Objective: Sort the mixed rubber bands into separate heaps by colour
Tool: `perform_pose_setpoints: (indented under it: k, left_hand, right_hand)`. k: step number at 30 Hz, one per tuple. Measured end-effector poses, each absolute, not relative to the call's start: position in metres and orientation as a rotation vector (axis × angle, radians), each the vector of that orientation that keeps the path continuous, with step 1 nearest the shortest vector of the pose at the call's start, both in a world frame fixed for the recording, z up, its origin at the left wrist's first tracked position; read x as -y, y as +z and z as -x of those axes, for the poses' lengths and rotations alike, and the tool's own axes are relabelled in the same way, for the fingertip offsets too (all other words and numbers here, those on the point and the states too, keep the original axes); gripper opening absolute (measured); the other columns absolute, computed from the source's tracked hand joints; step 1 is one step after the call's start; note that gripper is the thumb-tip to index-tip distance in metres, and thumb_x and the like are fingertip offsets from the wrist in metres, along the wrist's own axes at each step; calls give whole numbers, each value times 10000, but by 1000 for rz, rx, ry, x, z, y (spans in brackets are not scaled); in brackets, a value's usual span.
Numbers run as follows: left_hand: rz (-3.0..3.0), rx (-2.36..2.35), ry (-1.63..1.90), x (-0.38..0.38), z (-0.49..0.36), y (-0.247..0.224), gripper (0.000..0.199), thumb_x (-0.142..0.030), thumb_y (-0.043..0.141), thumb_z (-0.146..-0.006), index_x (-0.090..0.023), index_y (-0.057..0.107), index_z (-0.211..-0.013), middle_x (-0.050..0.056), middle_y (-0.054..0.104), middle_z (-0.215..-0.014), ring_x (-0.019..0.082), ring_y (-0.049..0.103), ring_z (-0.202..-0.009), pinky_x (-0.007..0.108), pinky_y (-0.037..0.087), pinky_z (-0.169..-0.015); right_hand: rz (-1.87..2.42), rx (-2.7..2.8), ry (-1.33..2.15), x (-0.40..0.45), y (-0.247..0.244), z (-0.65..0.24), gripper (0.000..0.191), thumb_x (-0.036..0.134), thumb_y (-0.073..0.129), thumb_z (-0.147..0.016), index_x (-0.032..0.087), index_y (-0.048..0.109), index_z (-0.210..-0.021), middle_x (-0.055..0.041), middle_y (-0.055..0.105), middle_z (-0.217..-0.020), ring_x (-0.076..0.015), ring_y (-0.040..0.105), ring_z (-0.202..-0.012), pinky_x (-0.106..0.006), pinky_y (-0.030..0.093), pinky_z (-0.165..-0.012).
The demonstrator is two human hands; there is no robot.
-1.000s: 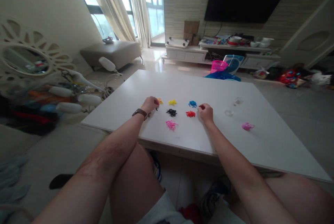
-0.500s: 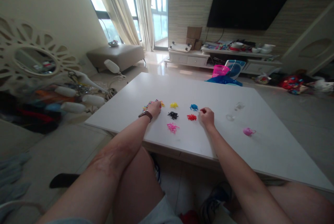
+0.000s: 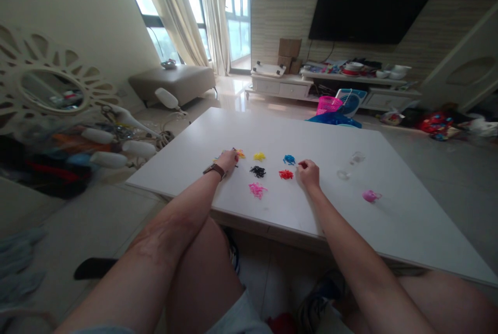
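Note:
My left hand [image 3: 227, 159], with a watch on its wrist, rests on a mixed pile of small coloured pieces [image 3: 240, 153] that look like little rubber bands. Its fingers are closed and bent down; what they hold is too small to name. Right of it lie a yellow pile [image 3: 259, 156], a black pile [image 3: 257, 171] and a pink pile [image 3: 257, 190]. My right hand [image 3: 309, 173] rests on the table beside a blue pile [image 3: 289, 159] and a red pile [image 3: 286, 174]. Its fingers are pinched together, and anything between them is hidden.
On the right side of the white table [image 3: 330, 230] are a clear plastic container [image 3: 357, 157], a clear ring-shaped piece [image 3: 343, 175] and a small pink-purple object [image 3: 371, 196]. Beyond the far edge stands a pink basket [image 3: 328, 105]. A lamp with white shades [image 3: 140, 148] is at the left.
My left hand has shifted slightly left over the mixed pile, and a dark piece now shows by its fingers. My right hand stays in place.

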State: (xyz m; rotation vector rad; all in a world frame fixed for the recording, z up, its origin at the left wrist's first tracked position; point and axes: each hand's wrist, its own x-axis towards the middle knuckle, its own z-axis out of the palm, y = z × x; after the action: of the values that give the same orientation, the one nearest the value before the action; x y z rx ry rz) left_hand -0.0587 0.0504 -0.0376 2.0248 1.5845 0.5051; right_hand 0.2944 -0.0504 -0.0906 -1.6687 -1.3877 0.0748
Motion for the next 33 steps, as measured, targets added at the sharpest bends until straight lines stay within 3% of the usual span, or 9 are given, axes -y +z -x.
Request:
perform_pose_setpoints:
  k: [4, 8, 12, 22, 28, 33]
  left_hand:
    - [-2004, -1639, 502, -51, 60, -29, 38, -132, 690, -670, -163, 709, -679, 57, 682, -690, 189, 632, -756, 255, 470, -730]
    - [-1871, -1579, 573, -51, 69, -19, 134, -244, 711, -726, -141, 769, -790, 44, 704, -691, 162, 608, -674, 256, 456, -657]
    - [-1639, -1524, 718, -48, 77, -14, 169, -292, 776, -692, -132, 770, -748, 39, 703, -661, 156, 607, -674, 260, 465, -664]
    - [-1181, -1227, 830, -40, 75, -11, 235, -195, 869, -655, -111, 692, -786, 112, 751, -835, 148, 704, -774, 263, 565, -798]
    - [-1229, -1246, 822, -42, 66, -15, 246, -184, 879, -638, -103, 703, -790, 97, 741, -767, 133, 684, -692, 262, 567, -757]
    - [-1235, -1289, 814, -47, 39, -20, 222, -161, 856, -645, -104, 714, -807, 111, 754, -777, 171, 715, -744, 261, 578, -720]
  right_hand:
    - [1664, 1386, 79, 49, -92, -295, 148, 234, 517, -719, 193, 659, -726, -60, 669, -771, -210, 584, -744, -337, 460, -762]
    - [1659, 1391, 72, 48, -93, -296, 143, 238, 521, -720, 191, 655, -721, -56, 664, -765, -208, 590, -741, -333, 454, -748]
    - [1671, 1394, 73, 48, -93, -296, 139, 235, 522, -722, 193, 655, -723, -55, 668, -771, -205, 588, -732, -333, 454, -742]
    - [1665, 1397, 81, 49, -92, -297, 138, 242, 519, -717, 201, 651, -722, -61, 677, -770, -214, 598, -742, -342, 466, -758]
    - [1670, 1392, 86, 51, -89, -295, 137, 243, 518, -714, 198, 647, -713, -61, 670, -766, -215, 596, -744, -340, 463, -754]
    - [1669, 1402, 81, 52, -88, -295, 141, 241, 515, -716, 198, 650, -720, -61, 671, -769, -214, 598, -745, -340, 465, -761]
